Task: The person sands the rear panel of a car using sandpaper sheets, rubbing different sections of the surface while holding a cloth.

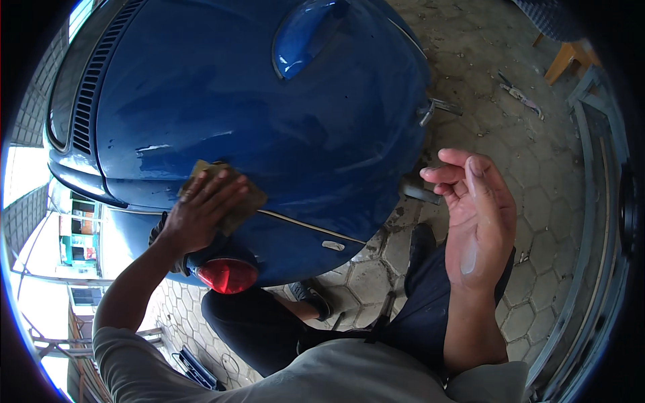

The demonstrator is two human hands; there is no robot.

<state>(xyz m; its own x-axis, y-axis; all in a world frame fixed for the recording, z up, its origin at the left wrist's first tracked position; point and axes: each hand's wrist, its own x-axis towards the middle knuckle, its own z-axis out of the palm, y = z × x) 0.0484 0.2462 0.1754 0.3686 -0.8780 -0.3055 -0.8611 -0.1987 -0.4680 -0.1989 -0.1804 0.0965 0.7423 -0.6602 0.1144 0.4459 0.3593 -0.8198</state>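
Observation:
A dark blue car body (222, 87) with a rounded, glossy panel fills the upper middle of the head view. On its lower left side, my left hand (205, 208) lies over a folded olive-brown cloth (245, 208), pressing it against the paint just above the seam; its fingers are stretched and close together. Below that hand sits a red tail light (228, 275). My right hand (480, 215) is raised to the right of the car, palm showing, fingers loosely bent and apart with nothing in them. A pale whitish smear marks its palm near the wrist.
Metal pipe stubs (422, 193) stick out from the car's right edge. Hexagonal paving (544, 275) covers the ground, with a tool (521, 94) lying at the upper right. A grey metal frame (591, 269) stands along the right side, near an orange-yellow stool (571, 60).

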